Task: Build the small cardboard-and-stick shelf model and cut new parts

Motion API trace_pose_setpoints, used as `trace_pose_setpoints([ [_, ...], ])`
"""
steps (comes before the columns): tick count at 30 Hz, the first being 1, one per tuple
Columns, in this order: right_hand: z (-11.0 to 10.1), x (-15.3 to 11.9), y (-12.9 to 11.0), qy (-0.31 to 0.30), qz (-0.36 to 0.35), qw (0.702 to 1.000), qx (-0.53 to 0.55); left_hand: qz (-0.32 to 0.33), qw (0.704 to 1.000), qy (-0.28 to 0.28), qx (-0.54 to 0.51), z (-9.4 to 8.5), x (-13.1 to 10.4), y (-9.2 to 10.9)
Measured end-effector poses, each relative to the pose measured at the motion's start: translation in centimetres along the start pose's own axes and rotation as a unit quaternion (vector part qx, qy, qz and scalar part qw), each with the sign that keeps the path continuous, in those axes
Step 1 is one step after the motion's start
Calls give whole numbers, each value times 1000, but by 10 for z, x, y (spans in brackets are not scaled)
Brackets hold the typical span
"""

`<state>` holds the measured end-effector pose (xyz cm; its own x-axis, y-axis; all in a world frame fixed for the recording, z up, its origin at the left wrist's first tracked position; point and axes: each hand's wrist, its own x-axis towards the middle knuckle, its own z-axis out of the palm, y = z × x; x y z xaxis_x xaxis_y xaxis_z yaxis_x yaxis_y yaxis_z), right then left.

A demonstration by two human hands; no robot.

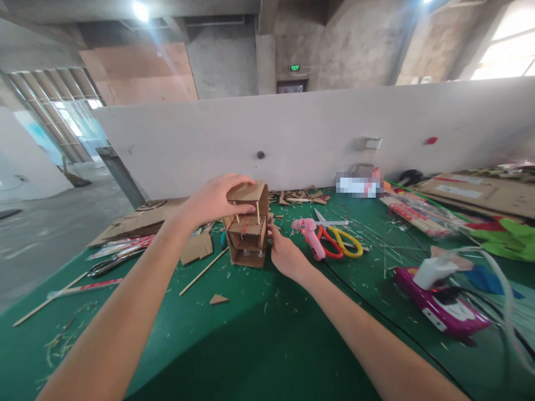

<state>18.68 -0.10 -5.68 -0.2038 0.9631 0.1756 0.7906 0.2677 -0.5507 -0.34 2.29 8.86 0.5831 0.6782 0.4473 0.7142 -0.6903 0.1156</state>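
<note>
A small cardboard box structure stands upright on the green tabletop, with an open front, inner shelves and thin wooden sticks in its upper part. My left hand grips its top from the left, fingers over the top panel and thumb inside the upper opening. My right hand is at the box's right side, its fingers curled close against the wall. What those fingers pinch, if anything, is hidden. A pink glue gun lies just right of my right hand, beside scissors with red handles and yellow-handled pliers or scissors.
Cardboard scraps lie behind the box. A wooden stick and a cardboard piece are at its left. A purple power strip with cables sits at the right. Cardboard sheets lie at the far right, before a white partition.
</note>
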Motion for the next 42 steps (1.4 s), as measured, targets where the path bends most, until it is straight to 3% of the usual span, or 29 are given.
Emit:
trace_pose_setpoints([
  [10, -2, 4, 3, 21, 10, 998, 53, 49, 999, 7, 15, -1, 5, -3],
  [19, 1, 1, 2, 16, 10, 997, 69, 33, 999, 0, 27, 2, 7, -6],
  [26, 0, -1, 3, 22, -84, 969, 229, 16, 998, -12, 52, 0, 7, -1],
  [31, 6, 3, 6, 41, -103, 965, 238, -21, 998, -11, 60, 0, 6, 3],
  [38, 10, 2, 8, 51, -126, 979, 153, -10, 996, -29, -82, 5, -6, -15],
  [42, 9, -1, 5, 42, -87, 988, 121, -54, 968, -1, -244, 22, -25, -27],
])
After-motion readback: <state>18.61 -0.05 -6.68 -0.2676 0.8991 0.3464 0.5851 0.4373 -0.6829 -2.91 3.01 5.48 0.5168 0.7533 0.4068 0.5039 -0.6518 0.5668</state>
